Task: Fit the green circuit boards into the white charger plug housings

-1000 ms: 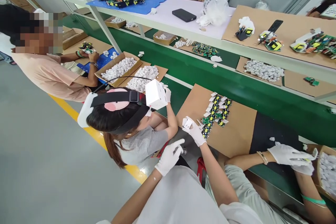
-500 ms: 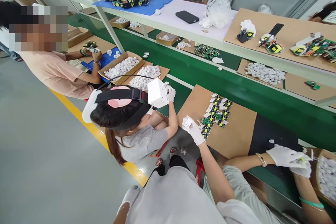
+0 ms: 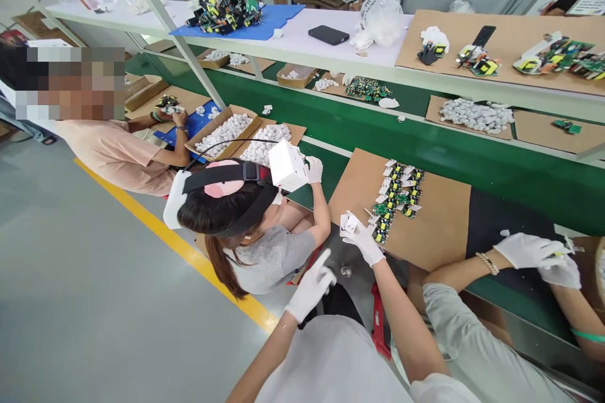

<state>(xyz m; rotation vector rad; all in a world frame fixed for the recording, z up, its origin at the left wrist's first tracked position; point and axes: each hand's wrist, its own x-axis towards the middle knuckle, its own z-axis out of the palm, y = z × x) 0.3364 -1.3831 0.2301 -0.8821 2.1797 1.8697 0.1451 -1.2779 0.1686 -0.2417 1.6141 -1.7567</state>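
Observation:
My gloved right hand [image 3: 367,245] is closed around a small white plastic housing [image 3: 348,224] by the near left edge of a cardboard sheet [image 3: 439,220]. Just beyond it, small circuit boards [image 3: 388,201] with yellow and green parts and white pieces lie in two rows on the cardboard. My gloved left hand [image 3: 309,289] is in front of my body, over the floor, lower and to the left of my right hand. Its index finger points out and the others are partly bent, with nothing visible in it.
On the left sits a co-worker with a head strap and white box [image 3: 287,165]. At right, a co-worker's gloved hands [image 3: 543,257] work over a black mat [image 3: 501,220]. A shelf [image 3: 283,53] with boards and a phone [image 3: 328,35] runs above the green bench [image 3: 326,132].
My left hand has risen from beside my body toward the right hand, index finger now extended. My right hand still holds the white housing. The view has shifted slightly.

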